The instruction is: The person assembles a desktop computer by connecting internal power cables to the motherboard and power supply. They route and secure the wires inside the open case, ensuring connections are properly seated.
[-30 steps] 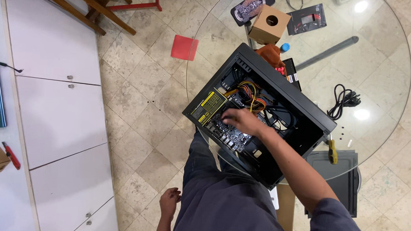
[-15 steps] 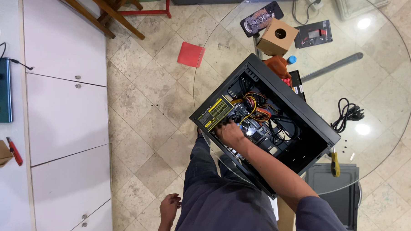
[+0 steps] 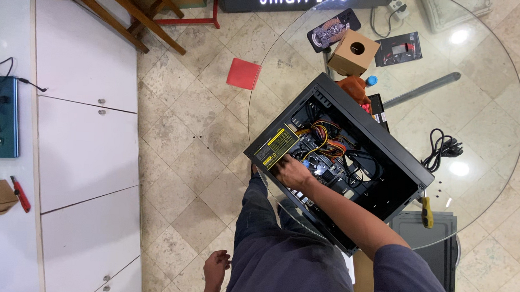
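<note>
An open black computer case (image 3: 399,158) lies on its side on a round glass table (image 3: 492,96). Inside are a power supply with a yellow label (image 3: 276,145), orange and yellow cables (image 3: 329,144) and a board. My right hand (image 3: 293,171) reaches into the case, with curled fingers touching the board right beside the power supply. I cannot tell whether it grips anything. My left hand (image 3: 216,266) hangs loose by my hip over the tiled floor and holds nothing.
On the table are a cardboard box with a round hole (image 3: 354,52), a coiled black power cord (image 3: 441,149) and a yellow-handled screwdriver (image 3: 426,210). A red square (image 3: 243,73) lies on the floor. White cabinets (image 3: 82,134) stand at the left, wooden legs (image 3: 132,9) above.
My right hand has slid from the middle of the board toward the power supply at the case's left end. The view has shifted slightly. My left hand stays at my side.
</note>
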